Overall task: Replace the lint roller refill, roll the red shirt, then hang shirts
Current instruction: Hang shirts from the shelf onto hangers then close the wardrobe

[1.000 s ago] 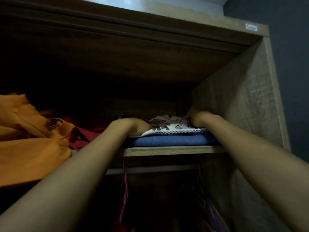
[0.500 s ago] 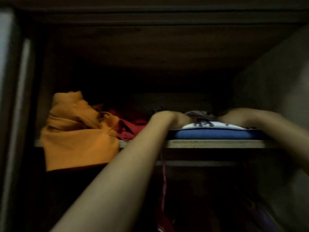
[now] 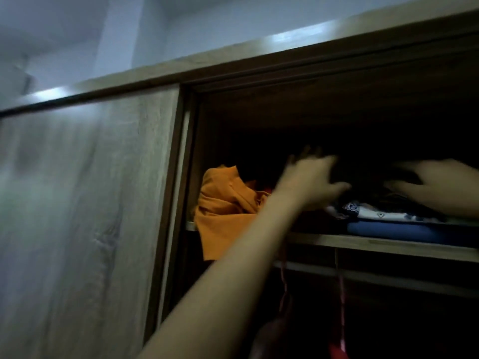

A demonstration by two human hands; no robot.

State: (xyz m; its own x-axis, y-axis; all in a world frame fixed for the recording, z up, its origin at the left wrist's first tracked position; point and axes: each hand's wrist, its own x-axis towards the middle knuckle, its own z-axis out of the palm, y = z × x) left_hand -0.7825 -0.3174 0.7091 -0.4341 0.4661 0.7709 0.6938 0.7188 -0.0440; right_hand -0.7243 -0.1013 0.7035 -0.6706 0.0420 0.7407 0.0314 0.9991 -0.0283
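Both my hands are up at the top shelf (image 3: 375,246) of a dark wardrobe. My left hand (image 3: 311,181) hovers above the shelf with fingers spread, holding nothing. My right hand (image 3: 440,187) lies flat, fingers apart, on a stack of folded clothes: a white patterned piece (image 3: 375,212) over a blue one (image 3: 404,231). A sliver of red cloth (image 3: 268,189) shows behind my left wrist, mostly hidden. The lint roller is not in sight.
A crumpled orange garment (image 3: 223,211) hangs over the shelf's left end. The sliding wardrobe door (image 3: 85,216) covers the left half. Below the shelf runs a rail (image 3: 388,279) with red hangers (image 3: 339,320) in deep shadow.
My view has swung right and tilted, bringing the door into sight. My left hand has lifted off the folded stack and spread; my right hand still lies on it.
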